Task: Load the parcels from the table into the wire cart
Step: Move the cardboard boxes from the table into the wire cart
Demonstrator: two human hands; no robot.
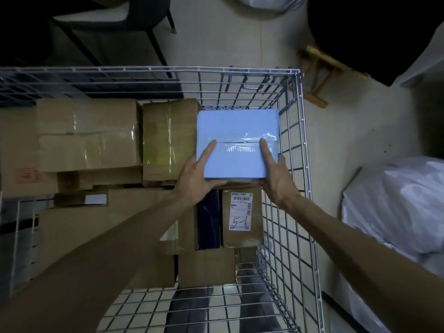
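Observation:
A light blue parcel (236, 131) with a clear tape strip across its top is inside the far right corner of the wire cart (301, 131). My left hand (197, 174) grips its near left corner, fingers on top and thumb along the near edge. My right hand (274, 171) grips its near right corner the same way. The parcel sits over other parcels; whether it rests on them cannot be told. Several brown cardboard parcels (168, 140) fill the left and middle of the cart. A brown parcel with a label marked "5-1" (241, 216) lies below my hands.
A dark flat parcel (208, 219) lies beside the labelled one. White plastic bags (396, 207) lie on the floor right of the cart. A wooden stool (317, 75) stands beyond the cart's far right corner, and a dark chair (115, 22) stands at the far left.

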